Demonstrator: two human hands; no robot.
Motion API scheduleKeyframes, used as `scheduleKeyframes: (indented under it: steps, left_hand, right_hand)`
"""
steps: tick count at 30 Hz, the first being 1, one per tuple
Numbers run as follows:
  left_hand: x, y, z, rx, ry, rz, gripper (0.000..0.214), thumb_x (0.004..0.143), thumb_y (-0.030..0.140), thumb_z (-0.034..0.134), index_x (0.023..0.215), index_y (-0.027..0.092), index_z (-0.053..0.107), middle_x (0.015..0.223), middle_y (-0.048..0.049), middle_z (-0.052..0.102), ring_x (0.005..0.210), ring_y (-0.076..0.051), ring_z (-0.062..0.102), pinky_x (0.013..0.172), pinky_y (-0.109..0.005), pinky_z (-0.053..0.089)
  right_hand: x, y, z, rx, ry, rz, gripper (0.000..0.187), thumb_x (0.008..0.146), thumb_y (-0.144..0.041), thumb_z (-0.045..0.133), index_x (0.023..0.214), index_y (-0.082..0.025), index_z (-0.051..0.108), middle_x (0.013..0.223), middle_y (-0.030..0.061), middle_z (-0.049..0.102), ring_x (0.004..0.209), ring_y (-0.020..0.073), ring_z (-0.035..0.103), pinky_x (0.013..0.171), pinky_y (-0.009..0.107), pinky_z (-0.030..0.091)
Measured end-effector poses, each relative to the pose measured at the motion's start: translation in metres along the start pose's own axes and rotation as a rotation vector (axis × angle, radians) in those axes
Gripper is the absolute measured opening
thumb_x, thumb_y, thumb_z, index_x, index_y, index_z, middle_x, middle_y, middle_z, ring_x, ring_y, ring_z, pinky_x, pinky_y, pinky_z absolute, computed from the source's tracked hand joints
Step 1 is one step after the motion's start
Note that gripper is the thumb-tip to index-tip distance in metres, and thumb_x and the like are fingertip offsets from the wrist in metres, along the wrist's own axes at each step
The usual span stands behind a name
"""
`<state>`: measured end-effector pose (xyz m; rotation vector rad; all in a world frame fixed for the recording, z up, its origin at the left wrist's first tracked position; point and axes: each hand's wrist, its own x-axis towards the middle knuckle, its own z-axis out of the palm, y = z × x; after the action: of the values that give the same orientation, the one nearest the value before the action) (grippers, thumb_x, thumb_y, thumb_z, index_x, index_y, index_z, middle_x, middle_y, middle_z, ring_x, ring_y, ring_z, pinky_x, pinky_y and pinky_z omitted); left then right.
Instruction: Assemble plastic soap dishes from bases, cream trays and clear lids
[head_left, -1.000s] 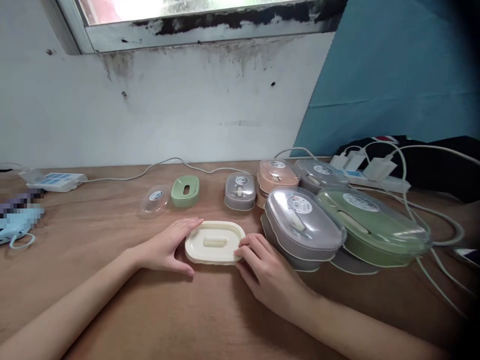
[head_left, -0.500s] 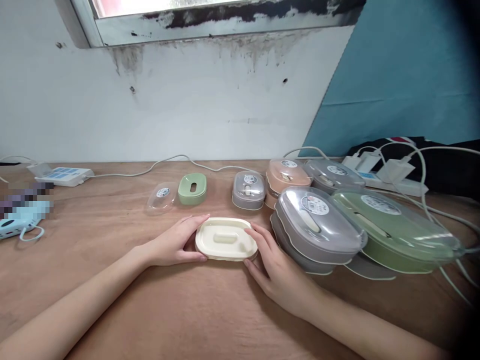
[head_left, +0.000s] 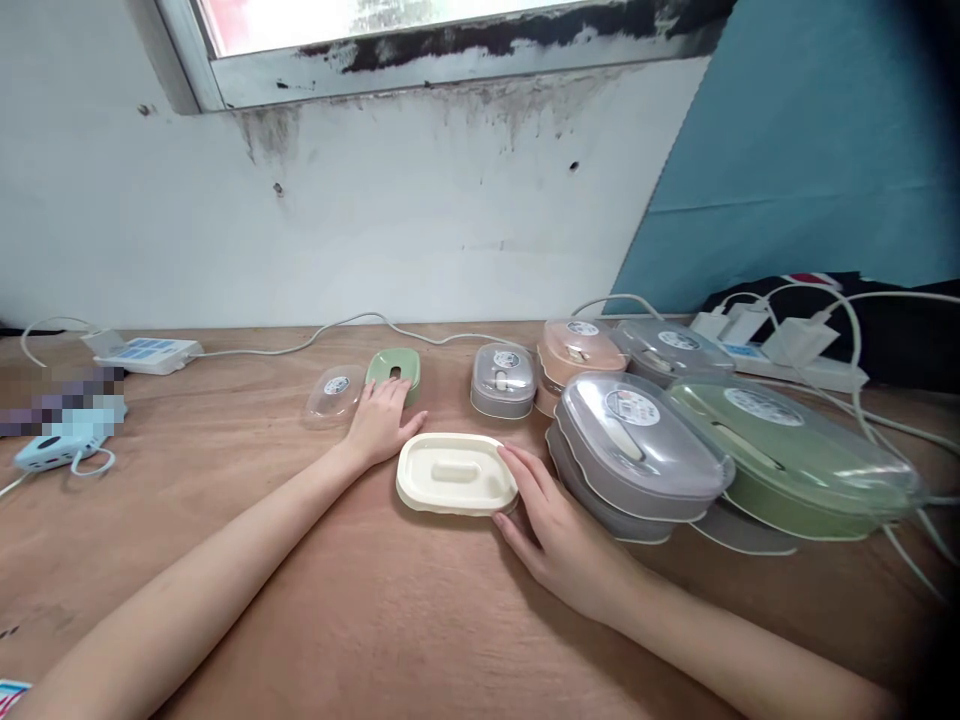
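Note:
A cream oval container [head_left: 456,473] lies upside down on the wooden table [head_left: 390,620] in front of me. My right hand [head_left: 559,530] rests against its right edge, fingers spread along the rim. My left hand [head_left: 382,422] has reached forward, fingers stretched out and touching the small green oval container [head_left: 396,364]. A small clear lid [head_left: 334,392] with a round sticker lies just left of the green container.
A small grey lidded box [head_left: 504,379], a peach one [head_left: 576,352], larger grey boxes [head_left: 637,450] and a big green one [head_left: 795,455] crowd the right. Power strips [head_left: 146,353] and white cables run along the wall. A pale blue object [head_left: 64,447] lies far left.
My left hand let go of the cream container's left edge and moved forward to the small green container. The right hand stayed on the cream container.

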<state>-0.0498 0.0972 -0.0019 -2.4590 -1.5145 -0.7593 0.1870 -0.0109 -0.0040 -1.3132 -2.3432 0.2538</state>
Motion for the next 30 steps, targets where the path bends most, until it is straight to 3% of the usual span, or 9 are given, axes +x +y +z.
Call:
scheduleKeyframes:
  steps: [3, 6, 10, 16, 20, 23, 25, 30]
  left_hand:
    - [0.005, 0.001, 0.001, -0.011, -0.021, 0.003, 0.039, 0.079, 0.035, 0.055, 0.111, 0.011, 0.053, 0.109, -0.0131, 0.061, 0.104, -0.027, 0.054, 0.097, -0.043, 0.035]
    - [0.002, 0.003, -0.004, -0.007, -0.009, -0.032, 0.039, 0.076, 0.04, 0.059, 0.106, 0.015, 0.057, 0.104, -0.0099, 0.062, 0.103, -0.026, 0.052, 0.098, -0.042, 0.033]
    - [-0.001, 0.002, -0.003, 0.008, 0.016, -0.152, 0.045, 0.07, 0.05, 0.063, 0.097, 0.013, 0.063, 0.115, -0.0168, 0.053, 0.115, -0.035, 0.04, 0.101, -0.054, 0.024]
    - [-0.002, -0.001, -0.001, -0.08, -0.015, -0.223, 0.038, 0.071, 0.047, 0.062, 0.09, 0.014, 0.065, 0.134, -0.0146, 0.036, 0.126, -0.034, 0.032, 0.102, -0.045, 0.031]
    - [-0.002, -0.002, -0.008, -0.272, 0.051, -0.277, 0.037, 0.073, 0.048, 0.06, 0.096, 0.019, 0.061, 0.136, -0.0117, 0.034, 0.125, -0.031, 0.036, 0.1, -0.044, 0.034]
    - [-0.004, -0.003, -0.012, -0.475, 0.082, -0.233, 0.04, 0.07, 0.045, 0.064, 0.1, 0.02, 0.056, 0.133, -0.0103, 0.038, 0.122, -0.03, 0.04, 0.097, -0.042, 0.038]
    - [-0.009, -0.003, -0.016, -0.614, 0.026, -0.179, 0.049, 0.069, 0.04, 0.064, 0.111, 0.021, 0.047, 0.129, -0.0101, 0.042, 0.116, -0.029, 0.046, 0.093, -0.041, 0.041]
    - [-0.027, 0.01, -0.038, -0.824, -0.264, 0.006, 0.069, 0.069, 0.026, 0.06, 0.129, 0.022, 0.027, 0.128, -0.0102, 0.043, 0.113, -0.028, 0.048, 0.093, -0.039, 0.042]
  right_hand:
    - [0.0, -0.001, -0.001, -0.002, -0.011, 0.001, 0.052, 0.087, -0.026, 0.038, 0.134, -0.011, 0.02, 0.137, 0.0179, 0.029, 0.126, 0.0249, 0.035, 0.104, 0.041, 0.034]
    - [0.001, -0.001, -0.001, -0.006, -0.015, 0.003, 0.052, 0.087, -0.026, 0.037, 0.134, -0.011, 0.02, 0.137, 0.018, 0.029, 0.126, 0.0251, 0.035, 0.104, 0.041, 0.034]
    - [0.001, 0.0, -0.001, -0.001, -0.014, -0.003, 0.053, 0.087, -0.025, 0.038, 0.134, -0.012, 0.02, 0.137, 0.0178, 0.029, 0.126, 0.0249, 0.035, 0.104, 0.041, 0.034]
    - [0.0, 0.001, 0.0, 0.024, 0.013, -0.023, 0.055, 0.086, -0.024, 0.04, 0.136, -0.016, 0.017, 0.137, 0.0164, 0.03, 0.126, 0.026, 0.035, 0.103, 0.043, 0.035]
    - [-0.001, 0.001, -0.001, 0.032, 0.017, -0.027, 0.057, 0.085, -0.023, 0.041, 0.137, -0.017, 0.017, 0.137, 0.016, 0.031, 0.125, 0.0267, 0.037, 0.102, 0.044, 0.036]
    - [-0.001, 0.001, -0.001, 0.038, 0.025, -0.032, 0.059, 0.085, -0.022, 0.042, 0.137, -0.019, 0.016, 0.137, 0.0156, 0.032, 0.126, 0.0274, 0.036, 0.101, 0.045, 0.037]
    - [-0.001, 0.001, -0.002, 0.044, 0.022, -0.037, 0.06, 0.085, -0.021, 0.041, 0.138, -0.019, 0.015, 0.138, 0.0158, 0.033, 0.127, 0.0272, 0.035, 0.102, 0.046, 0.036]
    - [0.001, -0.001, -0.005, 0.08, -0.005, -0.047, 0.062, 0.084, -0.02, 0.041, 0.139, -0.014, 0.013, 0.138, 0.0178, 0.035, 0.129, 0.026, 0.033, 0.103, 0.047, 0.034]
